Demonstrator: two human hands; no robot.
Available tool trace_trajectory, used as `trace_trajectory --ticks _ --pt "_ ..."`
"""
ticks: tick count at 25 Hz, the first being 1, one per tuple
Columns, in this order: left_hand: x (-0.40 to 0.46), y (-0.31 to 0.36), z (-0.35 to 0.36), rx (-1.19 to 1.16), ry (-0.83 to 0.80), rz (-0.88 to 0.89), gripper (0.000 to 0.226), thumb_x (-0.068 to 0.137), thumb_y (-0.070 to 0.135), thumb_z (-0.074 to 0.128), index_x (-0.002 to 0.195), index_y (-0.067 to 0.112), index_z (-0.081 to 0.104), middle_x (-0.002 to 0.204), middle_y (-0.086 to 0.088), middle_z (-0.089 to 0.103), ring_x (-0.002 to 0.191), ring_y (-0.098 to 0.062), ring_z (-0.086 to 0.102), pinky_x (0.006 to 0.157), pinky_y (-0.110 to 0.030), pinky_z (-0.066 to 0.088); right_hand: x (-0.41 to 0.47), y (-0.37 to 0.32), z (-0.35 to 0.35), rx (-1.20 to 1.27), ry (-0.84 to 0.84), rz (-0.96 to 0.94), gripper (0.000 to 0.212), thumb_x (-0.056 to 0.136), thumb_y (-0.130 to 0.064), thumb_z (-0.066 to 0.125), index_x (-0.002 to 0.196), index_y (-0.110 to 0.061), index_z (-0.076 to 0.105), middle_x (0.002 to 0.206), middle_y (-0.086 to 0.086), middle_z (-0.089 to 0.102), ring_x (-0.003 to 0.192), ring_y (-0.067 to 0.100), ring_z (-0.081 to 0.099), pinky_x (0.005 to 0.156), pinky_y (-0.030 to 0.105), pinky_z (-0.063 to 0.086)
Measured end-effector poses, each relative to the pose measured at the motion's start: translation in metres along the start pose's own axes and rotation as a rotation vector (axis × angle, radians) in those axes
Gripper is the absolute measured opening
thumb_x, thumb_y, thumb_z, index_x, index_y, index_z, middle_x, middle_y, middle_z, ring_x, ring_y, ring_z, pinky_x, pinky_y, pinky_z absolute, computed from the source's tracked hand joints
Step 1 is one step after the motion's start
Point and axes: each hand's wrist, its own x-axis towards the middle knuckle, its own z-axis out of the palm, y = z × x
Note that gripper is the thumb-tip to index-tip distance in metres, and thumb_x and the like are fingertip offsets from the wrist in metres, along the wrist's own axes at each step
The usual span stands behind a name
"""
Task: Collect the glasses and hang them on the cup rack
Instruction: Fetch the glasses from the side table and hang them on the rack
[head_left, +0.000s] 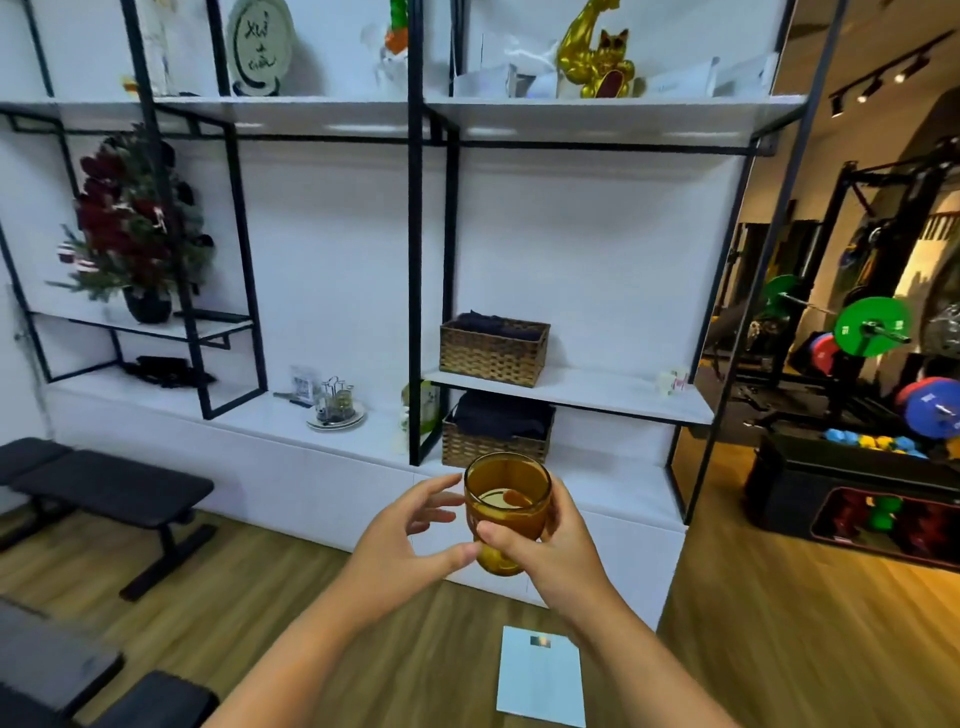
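An amber glass (506, 499) is held upright in front of me, mouth up, above the wooden floor. My right hand (550, 551) grips it around its lower half. My left hand (405, 540) hovers just to its left with fingers spread, thumb tip close to the glass base. The cup rack (335, 402) stands on a round plate on the low white counter further back, left of centre, with a few glasses hanging on it.
A black metal shelving frame (415, 260) rises over the white counter. Two wicker baskets (493, 351) sit on the right shelves. Black benches (114, 493) stand at the left, a white scale (540, 675) lies on the floor, and gym weights (872, 327) fill the right.
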Motion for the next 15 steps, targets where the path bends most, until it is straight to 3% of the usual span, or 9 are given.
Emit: trace_trajectory --ticks 6,11,15 --pt "0.092 -0.081 -0.056 0.016 -0.029 -0.013 0.074 0.076 0.055 0.086 0.141 0.048 0.053 0.128 0.029 0.067 0.118 -0.001 0.066 0.103 -0.032 0.052 0.116 0.029 0.07 -0.047 -0.037 -0.013 0.086 0.051 -0.071 0.094 0.124 -0.068 0.05 0.121 -0.037 0.062 0.115 -0.014 0.059 0.079 0.011 0.055" --pt "0.149 -0.134 -0.118 0.047 -0.002 -0.04 0.082 0.073 0.063 0.086 0.145 0.05 0.048 0.127 0.037 0.063 0.118 0.004 0.064 0.1 -0.022 0.052 0.2 0.045 0.118 -0.031 -0.035 -0.012 0.085 0.05 -0.071 0.095 0.121 -0.073 0.048 0.118 -0.041 0.061 0.113 -0.016 0.058 0.079 0.011 0.056" --pt "0.185 -0.171 -0.157 0.061 0.033 -0.065 0.081 0.074 0.064 0.085 0.145 0.051 0.048 0.127 0.035 0.064 0.119 0.003 0.063 0.099 -0.02 0.05 0.264 0.059 0.155 0.026 -0.049 -0.011 0.086 0.047 -0.073 0.094 0.121 -0.072 0.049 0.117 -0.04 0.062 0.111 -0.015 0.06 0.084 0.019 0.059"
